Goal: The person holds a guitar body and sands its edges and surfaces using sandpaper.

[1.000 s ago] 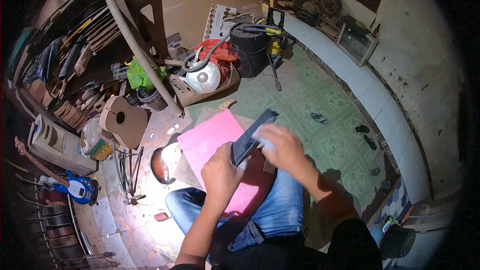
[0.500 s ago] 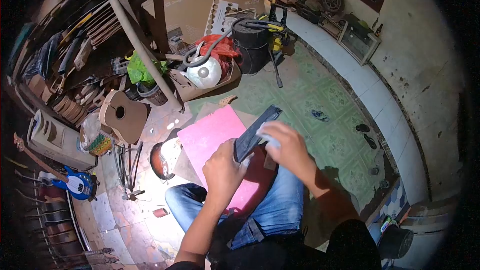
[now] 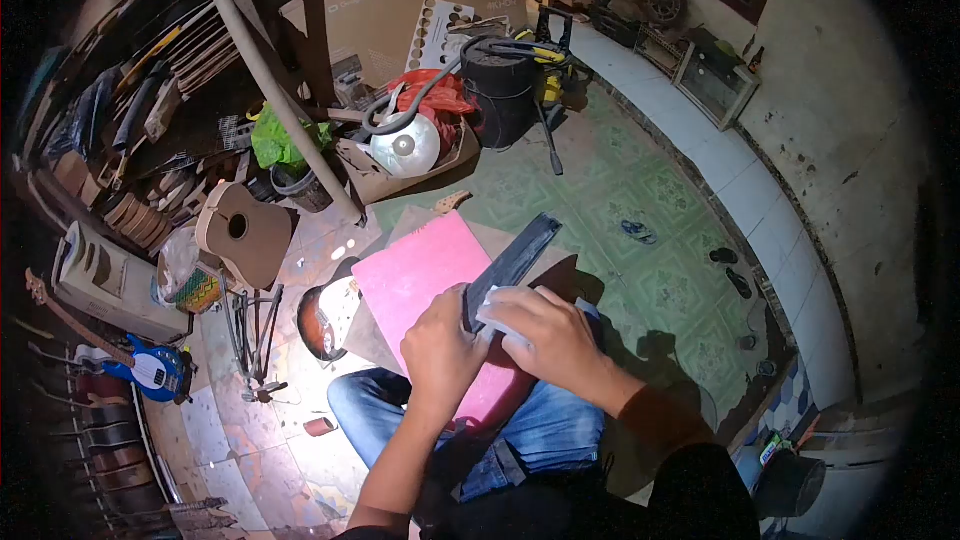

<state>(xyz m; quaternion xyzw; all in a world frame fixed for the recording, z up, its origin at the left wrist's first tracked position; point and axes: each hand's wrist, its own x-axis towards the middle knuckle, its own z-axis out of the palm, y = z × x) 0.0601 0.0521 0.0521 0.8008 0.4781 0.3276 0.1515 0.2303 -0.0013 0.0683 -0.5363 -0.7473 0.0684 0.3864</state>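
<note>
My left hand [image 3: 440,345] is wrapped round the near end of a flat dark bar [image 3: 515,265], which slants up and away to the right. My right hand [image 3: 540,332] pinches a small pale sheet [image 3: 490,310] against the bar's right side, close to my left fingers. Beneath both hands a pink board [image 3: 425,260] lies across my lap, over jeans. The underside of the bar is hidden.
An unfinished guitar body [image 3: 245,235], a blue bass guitar [image 3: 152,370] and a metal stand [image 3: 258,340] are at the left. A black drum [image 3: 500,95] and a cardboard box [image 3: 430,175] stand ahead. Slippers [image 3: 638,231] lie on the green floor.
My right hand has moved down and left along the bar with the pale sheet, from near its upper part to beside my left hand. The left hand keeps its hold.
</note>
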